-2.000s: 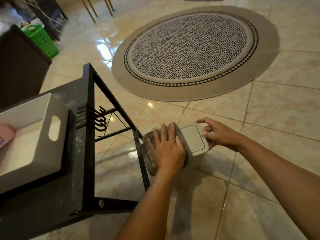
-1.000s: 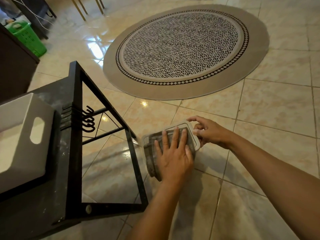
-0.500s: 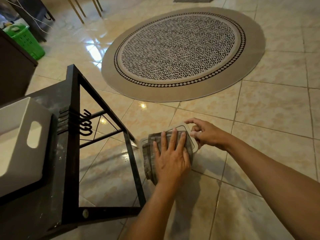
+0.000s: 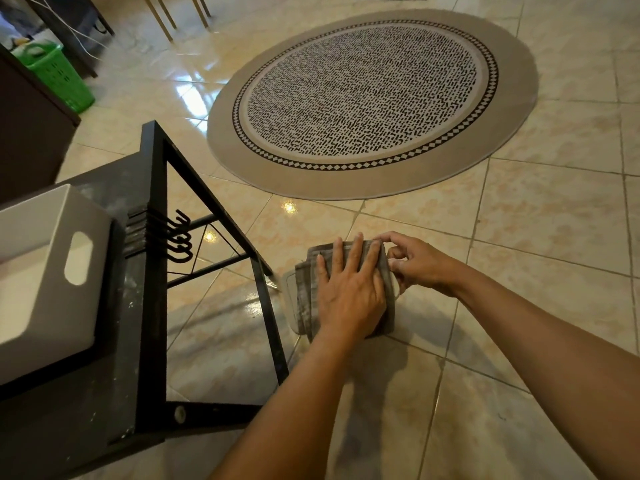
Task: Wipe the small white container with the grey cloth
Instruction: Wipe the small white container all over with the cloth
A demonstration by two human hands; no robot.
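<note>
The small white container [image 4: 289, 289] is held low above the tiled floor, almost wholly covered by the folded grey cloth [image 4: 306, 292]; only its left rim and a bit of its right edge show. My left hand [image 4: 349, 292] lies flat on the cloth with fingers spread, pressing it onto the container's top. My right hand [image 4: 415, 261] pinches the container's far right edge with thumb and fingers.
A black metal rack [image 4: 152, 271] with hooks stands at the left and carries a large white bin [image 4: 52, 271]. A round patterned rug [image 4: 370, 98] lies beyond on the floor. A green basket [image 4: 59, 74] and dark furniture stand at the far left.
The cloth under my left hand has slid to the right across the container's top, covering the lid that was bare earlier. My right hand keeps its grip on the right edge.
</note>
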